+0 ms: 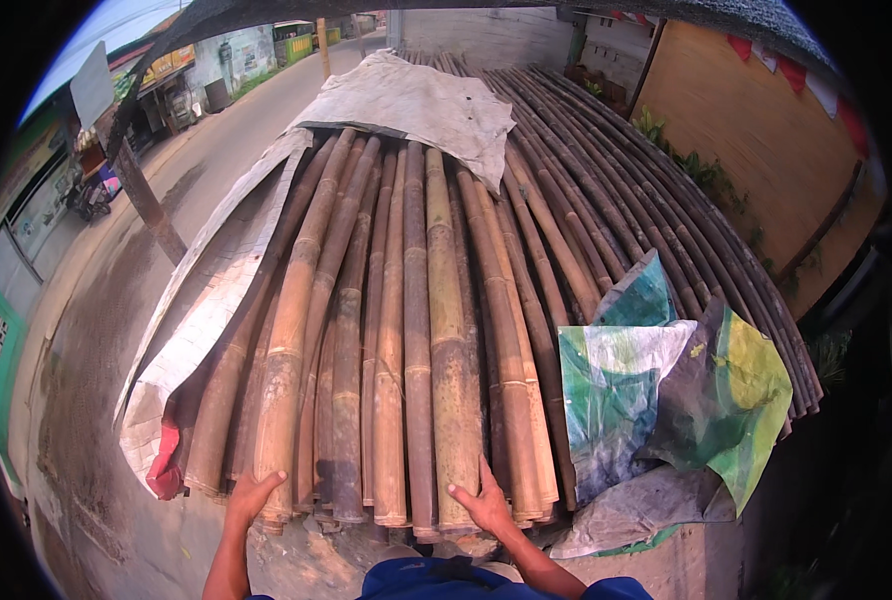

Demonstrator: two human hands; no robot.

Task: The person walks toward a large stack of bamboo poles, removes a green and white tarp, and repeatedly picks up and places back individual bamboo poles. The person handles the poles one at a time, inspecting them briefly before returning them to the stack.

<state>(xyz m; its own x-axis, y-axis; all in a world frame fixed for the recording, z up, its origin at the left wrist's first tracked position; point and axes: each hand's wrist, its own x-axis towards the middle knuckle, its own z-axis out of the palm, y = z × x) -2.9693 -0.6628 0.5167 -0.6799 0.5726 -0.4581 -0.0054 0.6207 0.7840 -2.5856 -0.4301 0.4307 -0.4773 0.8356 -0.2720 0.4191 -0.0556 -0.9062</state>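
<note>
Bamboo poles point(406, 330): woody, matt, dry brown-tan skin with ringed nodes, rough cut ends. Grey sheet point(416, 100) over the far end of the stack: woven plastic cloth, dull, creased. Green-and-white tarp point(656, 390) at the stack's right edge: thin plastic, crumpled, dirt-stained, faintly glossy.

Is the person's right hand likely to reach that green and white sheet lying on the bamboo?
Probably yes: the right hand rests on the bamboo pole ends, and the crumpled sheet lies just beside it, nothing between.
</note>
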